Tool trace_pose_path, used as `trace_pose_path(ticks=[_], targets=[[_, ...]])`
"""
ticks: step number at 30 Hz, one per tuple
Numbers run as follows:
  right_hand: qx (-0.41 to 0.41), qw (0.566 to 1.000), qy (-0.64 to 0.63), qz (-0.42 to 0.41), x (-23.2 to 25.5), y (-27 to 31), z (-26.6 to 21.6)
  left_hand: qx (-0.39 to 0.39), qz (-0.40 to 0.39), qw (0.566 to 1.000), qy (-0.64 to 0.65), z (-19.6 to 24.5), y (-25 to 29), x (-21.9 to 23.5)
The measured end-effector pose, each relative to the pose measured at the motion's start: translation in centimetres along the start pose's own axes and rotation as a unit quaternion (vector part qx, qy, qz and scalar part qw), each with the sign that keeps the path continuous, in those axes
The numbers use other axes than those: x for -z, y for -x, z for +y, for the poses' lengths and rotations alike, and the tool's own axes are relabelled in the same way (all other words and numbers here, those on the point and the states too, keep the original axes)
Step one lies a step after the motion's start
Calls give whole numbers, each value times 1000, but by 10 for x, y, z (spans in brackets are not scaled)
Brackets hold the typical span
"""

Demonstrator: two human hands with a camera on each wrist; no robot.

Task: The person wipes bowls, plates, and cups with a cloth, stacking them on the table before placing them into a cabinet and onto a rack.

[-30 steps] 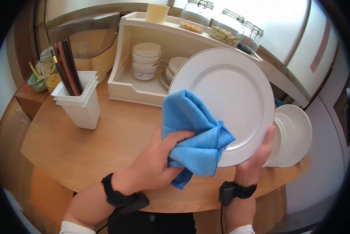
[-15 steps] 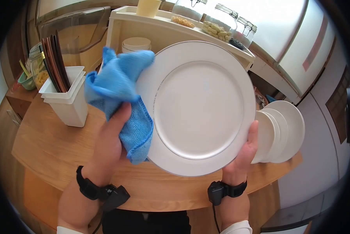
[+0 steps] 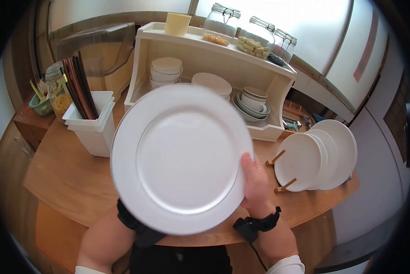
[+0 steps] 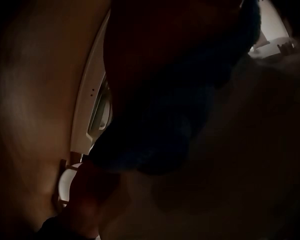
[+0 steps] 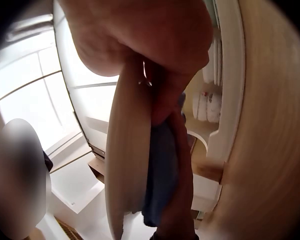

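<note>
A large white plate [image 3: 186, 160] is held up over the table, its face toward the head camera. My right hand [image 3: 257, 182] grips its right rim, thumb on the face and fingers behind. The plate hides my left hand in the head view. In the right wrist view the left hand [image 5: 184, 180] holds a blue cloth [image 5: 162, 170] against the plate's back. The left wrist view is very dark, with the cloth [image 4: 175, 115] bunched beside the hand.
White plates [image 3: 301, 160] stand in a wooden rack at right. A white shelf [image 3: 271, 130] behind holds bowls and dishes, with glass jars [image 3: 254, 41] on top. A white holder [image 3: 95, 137] with chopsticks [image 3: 79, 89] stands on the table [image 3: 72, 182] at left.
The cloth went from the plate's face out past its left rim, then behind it with my left hand. The plate has moved left and lower in the head view.
</note>
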State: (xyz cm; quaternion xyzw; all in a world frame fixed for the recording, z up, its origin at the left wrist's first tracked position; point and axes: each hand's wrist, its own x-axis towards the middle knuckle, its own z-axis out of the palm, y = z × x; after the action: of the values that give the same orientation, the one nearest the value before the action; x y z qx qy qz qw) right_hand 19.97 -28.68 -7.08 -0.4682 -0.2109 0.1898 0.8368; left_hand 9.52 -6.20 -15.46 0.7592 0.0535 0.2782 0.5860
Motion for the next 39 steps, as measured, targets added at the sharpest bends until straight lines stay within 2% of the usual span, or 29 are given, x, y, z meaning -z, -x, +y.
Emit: trace_pose_path(ticks=[2,5,8,11,13,16,17,18,20,22,24,25,26,28,29,30,31,32,34,35,37,39], targets=[[-50,998,26,-17,-5,3,3,-7,15,1000,18,21,-7,-15],[-43,998,14,-40,-8,2,-6,-24,26,998,54,35,-11,-8],[-16,998,65,-9,-7,0,-19,-52,-15,991,121,37,-26,-4],[28,999,42,7,0,-6,-28,-73,-72,975,198,7,-25,6],[64,996,60,29,6,0,-47,-78,-82,966,233,-5,-36,24],[101,991,63,62,5,16,-79,-75,-76,954,279,15,-43,13],[194,952,214,101,8,27,-95,-73,-73,950,295,-4,-24,24],[281,879,360,137,14,36,-112,-71,-69,945,312,18,-45,15],[307,863,349,197,47,42,-146,-67,-61,933,348,19,-34,8],[305,879,232,283,46,57,-192,-57,-50,920,383,28,-35,1],[359,828,279,328,60,71,-236,-44,-37,909,413,39,-35,-2],[396,811,289,320,65,76,-256,-37,-32,903,427,23,-19,7],[433,791,299,311,70,82,-274,-31,-28,897,440,28,-16,6],[494,724,385,291,79,89,-302,-18,-20,886,463,63,-28,-10],[494,723,384,294,80,92,-312,-12,-17,881,473,58,-15,-8],[515,653,454,320,82,95,-321,-6,-13,875,483,89,-31,-22],[531,576,519,343,82,95,-326,-1,-8,870,492,97,-30,-22],[531,576,516,346,82,95,-327,-3,-11,872,490,99,-28,-23],[518,504,579,377,84,93,-328,53,-15,844,533,105,-25,-28],[520,506,575,379,90,90,-326,50,-15,846,530,103,-25,-26],[497,462,637,366,105,81,-322,22,-110,840,531,93,-25,-22],[470,472,651,363,106,78,-315,27,-119,840,528,86,-25,-25]])
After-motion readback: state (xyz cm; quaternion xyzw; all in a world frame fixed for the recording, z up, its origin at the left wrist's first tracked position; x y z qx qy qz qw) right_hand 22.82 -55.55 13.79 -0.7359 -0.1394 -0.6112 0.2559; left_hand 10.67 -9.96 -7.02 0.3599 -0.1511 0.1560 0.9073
